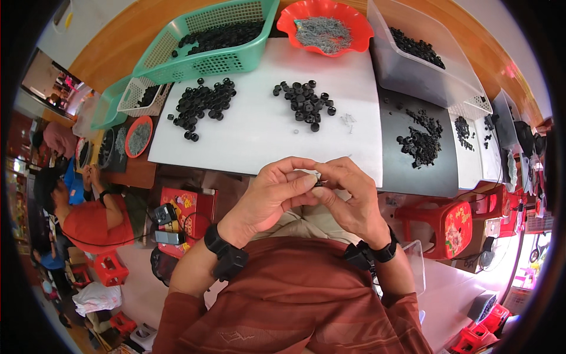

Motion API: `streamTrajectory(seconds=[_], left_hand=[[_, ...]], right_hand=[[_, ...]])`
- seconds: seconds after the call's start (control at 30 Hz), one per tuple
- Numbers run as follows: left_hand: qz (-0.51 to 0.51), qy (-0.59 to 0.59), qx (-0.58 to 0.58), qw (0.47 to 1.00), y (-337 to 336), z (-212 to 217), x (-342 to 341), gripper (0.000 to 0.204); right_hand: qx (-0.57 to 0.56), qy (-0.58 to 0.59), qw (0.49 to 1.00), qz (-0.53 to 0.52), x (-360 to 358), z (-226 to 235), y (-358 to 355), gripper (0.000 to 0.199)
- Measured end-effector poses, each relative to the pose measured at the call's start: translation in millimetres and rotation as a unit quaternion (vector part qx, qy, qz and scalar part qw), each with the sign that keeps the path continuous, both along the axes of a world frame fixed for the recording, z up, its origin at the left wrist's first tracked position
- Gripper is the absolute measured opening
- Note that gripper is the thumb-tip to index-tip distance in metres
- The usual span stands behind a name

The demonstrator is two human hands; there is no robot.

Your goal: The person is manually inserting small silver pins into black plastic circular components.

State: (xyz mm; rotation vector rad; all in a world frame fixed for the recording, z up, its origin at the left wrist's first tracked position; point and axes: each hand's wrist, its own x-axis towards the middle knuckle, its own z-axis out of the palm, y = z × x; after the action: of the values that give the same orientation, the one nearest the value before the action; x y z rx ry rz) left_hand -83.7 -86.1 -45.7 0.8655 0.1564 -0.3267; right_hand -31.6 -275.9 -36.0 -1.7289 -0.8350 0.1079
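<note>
White board (265, 130); both hands' fingers (306, 182) hide tiny black part (318, 183).

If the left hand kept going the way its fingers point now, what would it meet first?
The left hand points right, toward the right hand; it would first meet the small black part pinched between both hands' fingers, then the right fingers themselves.

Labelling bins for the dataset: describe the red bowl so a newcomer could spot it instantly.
Start at the white board on the table, where black rings lie in two piles. At its far edge, right of the green basket, sits the red bowl. It alone has a wavy rim and holds grey metal bits; its neighbours hold black parts.
</note>
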Motion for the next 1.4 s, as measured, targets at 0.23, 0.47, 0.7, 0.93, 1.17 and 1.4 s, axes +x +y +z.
streamTrajectory(seconds=[0.23,0.47,0.7,0.93,1.17,1.4], left_hand=[[0.048,0.003,-0.05,0.998,6,-4,-12,0.022],[0.06,-0.003,-0.038,0.997,-4,-1,-17,0.02],[0.069,-0.005,-0.031,0.997,-10,-7,-18,0.013],[0.081,0.015,-0.041,0.996,-16,-3,-15,0.012],[0.083,0.006,-0.025,0.996,-8,-2,-13,0.012],[0.077,-0.017,0.02,0.997,-1,2,-6,0.011]], right_hand=[[0.058,-0.02,0.997,-0.037,-8,-8,20,0.03],[0.046,-0.146,0.982,-0.107,-13,-15,17,0.023],[0.049,-0.183,0.974,-0.126,-16,-19,10,0.024],[0.043,-0.213,0.968,-0.127,-15,-20,8,0.027],[0.01,-0.251,0.959,-0.135,-11,-25,17,0.028],[-0.02,-0.265,0.955,-0.13,-3,-21,21,0.032]])
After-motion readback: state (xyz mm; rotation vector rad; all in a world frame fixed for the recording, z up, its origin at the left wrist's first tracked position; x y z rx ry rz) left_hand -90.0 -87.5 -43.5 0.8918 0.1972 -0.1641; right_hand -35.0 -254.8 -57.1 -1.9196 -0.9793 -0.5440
